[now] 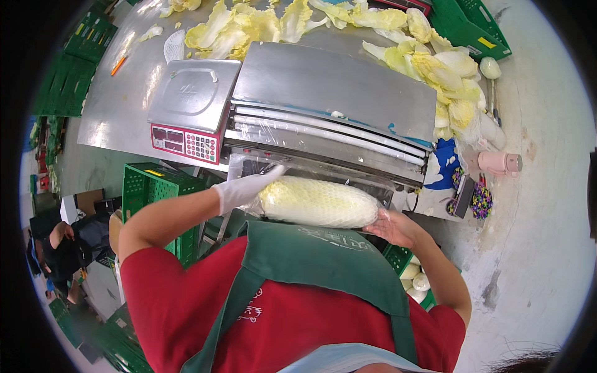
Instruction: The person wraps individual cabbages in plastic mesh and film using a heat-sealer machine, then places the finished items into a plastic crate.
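A long napa cabbage [320, 202] in a white foam net lies crosswise in front of my apron, with clear plastic film around it. My left hand [247, 188], in a white glove, is at the cabbage's left end, fingers reaching over the film there. At the other end my bare right hand [395, 229] grips the cabbage through the film, its fingertips partly hidden. Just beyond is a film wrapping machine [336, 87] with a steel top and white rollers [323, 133]. Film stretches from its near edge toward the cabbage.
A scale [189, 102] with a red-edged keypad stands left of the machine. Loose cabbage leaves [249, 28] cover the far table, and more cabbages [451, 74] are heaped at right. Green crates [158, 186] stand around. A pink bottle [499, 163] is at right; another person [62, 248] is at far left.
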{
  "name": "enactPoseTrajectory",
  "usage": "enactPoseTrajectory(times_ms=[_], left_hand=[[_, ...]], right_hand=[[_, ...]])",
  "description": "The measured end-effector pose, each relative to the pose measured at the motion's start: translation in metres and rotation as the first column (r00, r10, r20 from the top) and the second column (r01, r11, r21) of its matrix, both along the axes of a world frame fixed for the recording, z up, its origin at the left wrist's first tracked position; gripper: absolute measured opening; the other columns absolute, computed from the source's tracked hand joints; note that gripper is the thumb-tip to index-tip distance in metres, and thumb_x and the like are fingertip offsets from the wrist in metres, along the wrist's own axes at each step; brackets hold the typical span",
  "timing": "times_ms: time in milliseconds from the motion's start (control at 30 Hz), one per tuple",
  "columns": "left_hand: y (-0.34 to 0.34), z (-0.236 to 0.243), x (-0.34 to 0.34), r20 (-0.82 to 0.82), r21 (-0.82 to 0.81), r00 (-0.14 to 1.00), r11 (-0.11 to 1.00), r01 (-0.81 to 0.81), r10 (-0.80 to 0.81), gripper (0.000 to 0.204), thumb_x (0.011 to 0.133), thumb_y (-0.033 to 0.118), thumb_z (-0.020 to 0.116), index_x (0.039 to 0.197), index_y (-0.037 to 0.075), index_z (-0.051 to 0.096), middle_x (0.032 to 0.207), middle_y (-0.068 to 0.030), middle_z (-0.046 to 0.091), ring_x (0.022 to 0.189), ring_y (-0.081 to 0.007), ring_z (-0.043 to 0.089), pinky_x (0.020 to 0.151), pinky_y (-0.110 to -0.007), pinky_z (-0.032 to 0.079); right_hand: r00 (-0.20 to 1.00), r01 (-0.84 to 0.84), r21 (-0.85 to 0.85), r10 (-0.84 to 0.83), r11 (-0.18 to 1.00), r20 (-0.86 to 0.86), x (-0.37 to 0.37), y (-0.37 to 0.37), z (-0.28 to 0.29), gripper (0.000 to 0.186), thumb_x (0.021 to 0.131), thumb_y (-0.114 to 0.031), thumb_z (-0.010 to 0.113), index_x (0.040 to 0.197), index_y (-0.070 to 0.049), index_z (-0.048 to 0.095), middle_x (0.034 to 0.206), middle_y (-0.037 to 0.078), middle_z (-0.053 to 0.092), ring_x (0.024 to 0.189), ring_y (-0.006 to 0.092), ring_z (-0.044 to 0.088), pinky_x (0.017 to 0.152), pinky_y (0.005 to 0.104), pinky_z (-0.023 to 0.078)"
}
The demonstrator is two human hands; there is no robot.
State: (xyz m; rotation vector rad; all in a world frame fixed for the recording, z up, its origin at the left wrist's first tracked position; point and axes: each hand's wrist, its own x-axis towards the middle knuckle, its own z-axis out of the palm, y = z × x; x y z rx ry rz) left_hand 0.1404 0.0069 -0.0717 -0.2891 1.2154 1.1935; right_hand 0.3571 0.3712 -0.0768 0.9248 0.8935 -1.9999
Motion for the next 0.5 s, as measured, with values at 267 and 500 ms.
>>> enactPoseTrajectory(times_ms=[267,500], left_hand=[[-0.063,-0.009,0.058,-0.985,-0.149,-0.109,0.973,0.174,-0.132,0.011,0.09,0.019,0.067,0.091,0.008,0.069,0.092,-0.0086,0.068,0.094,-0.0262,0.063,0.086,-0.039,0.049],[-0.012,0.039,0.054,-0.026,0.452,0.699,0.632,-0.629,0.714,0.028,0.104,0.03,0.047,0.087,0.009,0.056,0.064,0.0049,0.048,0.053,-0.0081,0.043,0.052,-0.023,0.036]], right_hand=[[0.62,0.567,0.808,0.564,0.16,-0.546,0.053,-0.061,-0.018,0.01,0.085,-0.01,0.064,0.091,-0.002,0.066,0.096,0.012,0.064,0.096,0.0301,0.06,0.087,0.0375,0.046],[0.572,0.818,0.229,-0.699,0.528,-0.43,0.029,-0.061,0.005,0.037,0.105,-0.032,0.042,0.071,-0.016,0.04,0.052,-0.006,0.03,0.04,0.0086,0.023,0.042,0.0282,0.024]])
